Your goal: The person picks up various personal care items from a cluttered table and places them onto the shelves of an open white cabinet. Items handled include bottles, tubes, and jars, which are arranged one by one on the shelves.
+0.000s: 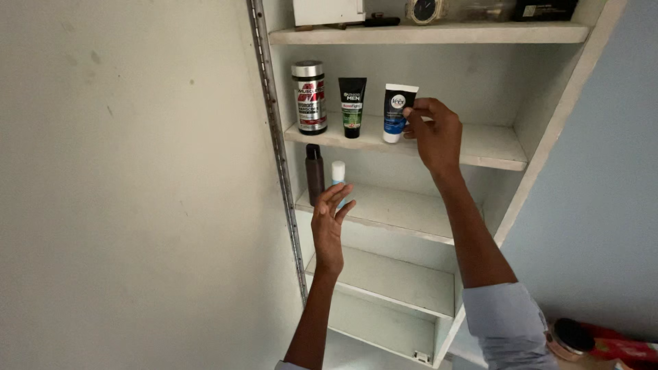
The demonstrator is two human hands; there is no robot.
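Note:
My right hand (433,133) grips a white and blue tube (396,109) that stands cap-down on the second shelf (486,147) of a white wall cabinet. Left of it stand a black and green tube (352,106) and a silver-capped can with a red label (310,96). My left hand (330,219) is raised with fingers apart, just in front of a small white and blue bottle (338,171) on the third shelf (404,212). A dark brown bottle (314,173) stands left of that small bottle.
The top shelf (439,33) carries a white box (329,10), a round clock (425,9) and dark items. A metal hinge strip (277,144) runs down the cabinet's left edge. Lower shelves (397,277) show nothing on them. A round-lidded jar (569,339) sits at bottom right.

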